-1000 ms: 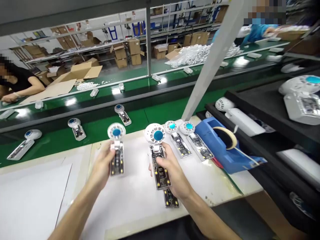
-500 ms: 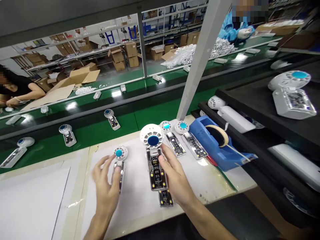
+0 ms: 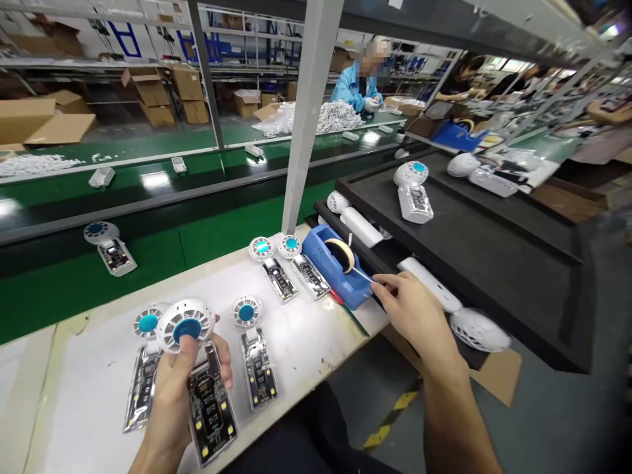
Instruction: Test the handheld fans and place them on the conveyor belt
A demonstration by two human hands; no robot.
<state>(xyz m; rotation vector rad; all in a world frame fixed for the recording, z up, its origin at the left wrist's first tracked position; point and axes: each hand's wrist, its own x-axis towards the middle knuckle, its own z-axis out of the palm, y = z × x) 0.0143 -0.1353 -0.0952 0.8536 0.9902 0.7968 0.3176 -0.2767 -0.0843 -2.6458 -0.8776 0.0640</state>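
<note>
In my left hand (image 3: 170,388) is a white handheld fan (image 3: 212,401), its round vented head up and the thumb on the blue centre. Its handle shows a black circuit board with yellow squares. The fingertips of my right hand (image 3: 415,313) pinch the loose end of the tape (image 3: 363,274) at the front of a blue tape dispenser (image 3: 323,253). Partly hidden behind my left hand lies a second fan (image 3: 141,388). Another fan (image 3: 259,368) rests on the white table between my hands. Two more fans lie beside the dispenser, one of them (image 3: 303,266) nearest it.
Black trays (image 3: 494,230) are stacked at the right, with white fans on and between them. Beyond the table runs a green conveyor (image 3: 162,253) carrying a fan (image 3: 111,247). A grey post (image 3: 306,118) rises behind the dispenser. Across the line sits a person in blue (image 3: 350,89).
The fan has passed from my right hand to my left. My right hand has moved right to the dispenser and taken hold of the tape end. The view has turned right.
</note>
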